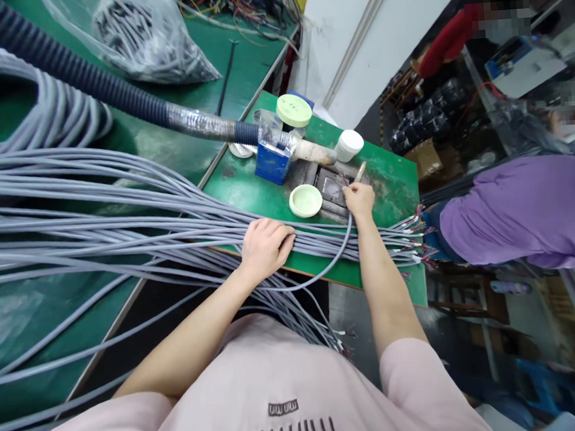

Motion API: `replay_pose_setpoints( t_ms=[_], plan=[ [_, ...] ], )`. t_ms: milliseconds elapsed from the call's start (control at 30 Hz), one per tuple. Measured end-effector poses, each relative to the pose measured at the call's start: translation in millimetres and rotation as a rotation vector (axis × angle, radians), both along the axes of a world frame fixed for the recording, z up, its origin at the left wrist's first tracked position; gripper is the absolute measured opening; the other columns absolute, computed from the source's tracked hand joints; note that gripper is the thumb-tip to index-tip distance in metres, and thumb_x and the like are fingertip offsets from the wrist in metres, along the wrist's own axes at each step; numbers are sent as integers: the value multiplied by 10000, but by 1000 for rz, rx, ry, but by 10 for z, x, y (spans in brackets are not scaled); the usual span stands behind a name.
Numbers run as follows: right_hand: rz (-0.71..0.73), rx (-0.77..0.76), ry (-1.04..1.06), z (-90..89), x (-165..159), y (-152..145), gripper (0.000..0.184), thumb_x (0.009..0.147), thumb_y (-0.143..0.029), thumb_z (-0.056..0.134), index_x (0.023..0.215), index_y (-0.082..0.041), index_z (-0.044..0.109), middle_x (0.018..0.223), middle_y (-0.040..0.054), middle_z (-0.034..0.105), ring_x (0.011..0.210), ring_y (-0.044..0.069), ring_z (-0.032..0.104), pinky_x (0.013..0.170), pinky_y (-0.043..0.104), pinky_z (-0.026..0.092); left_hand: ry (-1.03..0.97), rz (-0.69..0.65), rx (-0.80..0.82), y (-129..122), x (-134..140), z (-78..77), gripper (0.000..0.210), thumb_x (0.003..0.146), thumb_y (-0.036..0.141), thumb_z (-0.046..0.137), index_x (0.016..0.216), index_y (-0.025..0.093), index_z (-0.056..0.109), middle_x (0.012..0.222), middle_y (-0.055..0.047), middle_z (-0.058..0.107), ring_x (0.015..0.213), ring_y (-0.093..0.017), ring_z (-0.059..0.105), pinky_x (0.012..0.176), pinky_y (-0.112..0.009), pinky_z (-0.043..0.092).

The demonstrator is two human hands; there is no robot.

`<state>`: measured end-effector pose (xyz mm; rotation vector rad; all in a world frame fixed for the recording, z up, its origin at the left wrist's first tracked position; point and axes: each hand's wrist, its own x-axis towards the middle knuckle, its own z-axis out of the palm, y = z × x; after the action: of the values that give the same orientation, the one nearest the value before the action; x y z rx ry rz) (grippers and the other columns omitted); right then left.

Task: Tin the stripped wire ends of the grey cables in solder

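My right hand pinches the end of a grey cable, which curves down and back toward the bundle. Thin wires at that end are over the shiny silver surface of a square solder pot. My left hand lies over a bundle of grey cables, its fingers curled around some of them. To the right, the bundle ends in stripped cable ends with small coloured wires. A shallow pale green dish sits just left of the pot. Behind the pot, a hose nozzle rests near a blue box.
A dark corrugated hose crosses from upper left. A white jar and a round green lid stand behind. Coiled cables and a plastic bag occupy the left table. A person in a purple shirt is at right.
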<state>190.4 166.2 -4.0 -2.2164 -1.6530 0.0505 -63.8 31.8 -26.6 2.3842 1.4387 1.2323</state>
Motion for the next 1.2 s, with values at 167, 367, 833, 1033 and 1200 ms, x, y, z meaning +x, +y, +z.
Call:
replay_pose_setpoints(
  t_ms=[167,367,833,1033,1200],
  plan=[
    [6,19,5,11,12,-17,243,773,-314,541,765,-158,727,743,81,700,728,211,604,684,289,409,-2,0,-5,1,5,-8,140,898,266,537,880,200,659,835,-35,703,825,-186,590,788,-346,381],
    [5,21,7,-1,26,-31,240,779,-306,537,772,-156,725,736,77,698,716,206,597,681,287,406,4,10,7,1,3,-16,135,896,263,539,879,202,658,827,-33,700,822,-186,588,788,-343,380],
    [15,55,86,0,6,-19,179,731,-286,587,689,-162,708,695,75,690,725,223,616,712,312,425,20,14,27,4,11,-17,130,892,258,544,874,200,658,828,-32,703,820,-188,585,778,-344,381],
    [109,229,348,235,-54,-392,241,757,-320,576,586,-160,635,531,-2,589,555,144,526,592,262,403,8,3,56,18,4,-32,119,882,248,557,860,192,660,808,-32,702,788,-184,584,755,-340,390],
    [226,369,845,396,-404,-1182,196,744,-347,656,642,-179,665,550,-23,616,570,136,551,601,262,435,-182,-64,-16,-21,28,22,127,872,259,573,840,199,680,804,-37,708,779,-177,602,772,-352,409]
  ],
)
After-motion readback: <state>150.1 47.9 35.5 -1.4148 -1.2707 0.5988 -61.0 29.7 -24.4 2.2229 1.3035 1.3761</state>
